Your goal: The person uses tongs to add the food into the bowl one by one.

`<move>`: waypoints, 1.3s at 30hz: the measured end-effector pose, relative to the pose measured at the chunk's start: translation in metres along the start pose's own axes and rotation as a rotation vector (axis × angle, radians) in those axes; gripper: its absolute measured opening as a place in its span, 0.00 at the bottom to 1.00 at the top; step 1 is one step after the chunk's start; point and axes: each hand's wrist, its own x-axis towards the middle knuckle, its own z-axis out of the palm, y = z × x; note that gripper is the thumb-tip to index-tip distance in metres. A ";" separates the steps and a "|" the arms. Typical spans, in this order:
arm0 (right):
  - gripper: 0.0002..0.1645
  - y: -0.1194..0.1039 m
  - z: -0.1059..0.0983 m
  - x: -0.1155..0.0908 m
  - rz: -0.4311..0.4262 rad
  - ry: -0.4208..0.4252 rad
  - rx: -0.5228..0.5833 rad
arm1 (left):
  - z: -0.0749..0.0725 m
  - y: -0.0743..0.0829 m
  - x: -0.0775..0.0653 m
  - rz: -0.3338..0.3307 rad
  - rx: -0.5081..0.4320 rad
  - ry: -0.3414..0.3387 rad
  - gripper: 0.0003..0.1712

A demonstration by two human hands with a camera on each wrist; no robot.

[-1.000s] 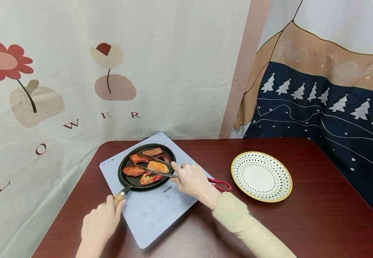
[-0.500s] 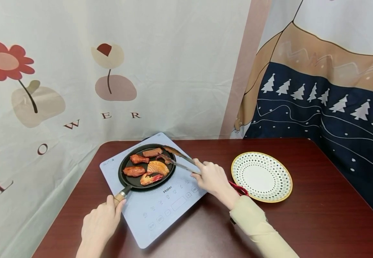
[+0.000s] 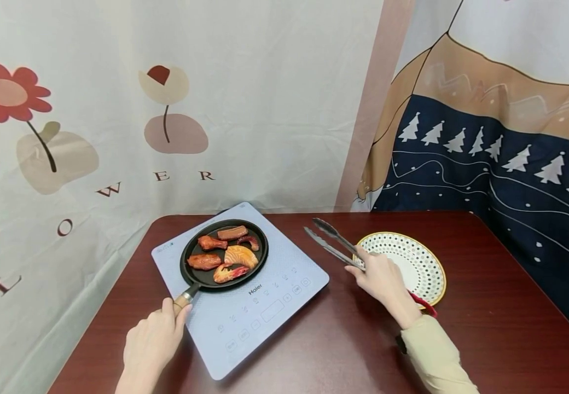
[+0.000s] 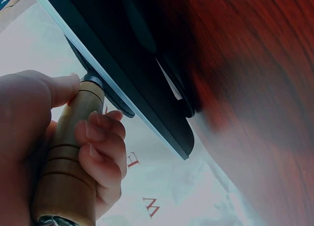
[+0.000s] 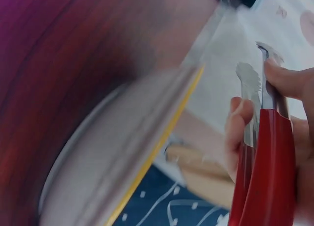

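Note:
My left hand [image 3: 152, 339] grips the wooden handle [image 4: 73, 152] of a black frying pan [image 3: 215, 254], fingers curled round it in the left wrist view. The pan rests on a pale induction cooker and holds a chicken wing [image 3: 204, 261], a drumstick [image 3: 212, 243], a sausage piece [image 3: 232, 233], a small tentacle [image 3: 250, 242], a salmon slice [image 3: 241, 256] and a shrimp [image 3: 229, 273]. My right hand [image 3: 380, 279] holds metal tongs [image 3: 331, 239] with red handles [image 5: 272, 172], their tips apart with nothing between. That hand is above the left part of a dotted plate [image 3: 427, 273].
The white induction cooker [image 3: 265, 339] lies slanted on the dark red wooden table [image 3: 491, 306]. Printed curtains [image 3: 274, 109] hang right behind the table's back edge. The yellow-rimmed plate stands to the right of the cooker.
My right hand has carried the tongs from over the pan rightward to the plate. The food in the pan looks unmoved. My left hand stays on the handle.

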 end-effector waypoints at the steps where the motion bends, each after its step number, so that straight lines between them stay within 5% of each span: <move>1: 0.29 0.005 -0.004 -0.003 0.020 -0.015 -0.002 | 0.000 0.000 0.000 0.001 -0.001 0.003 0.26; 10: 0.33 0.050 -0.038 -0.026 0.173 -0.189 -0.089 | 0.001 0.000 -0.002 0.018 -0.004 0.047 0.24; 21: 0.44 0.080 -0.053 -0.044 0.302 -0.377 -0.129 | 0.001 -0.001 -0.001 0.014 0.001 0.037 0.24; 39: 0.42 0.087 -0.043 -0.053 0.275 -0.296 -0.213 | 0.001 0.000 0.000 0.003 0.005 0.014 0.25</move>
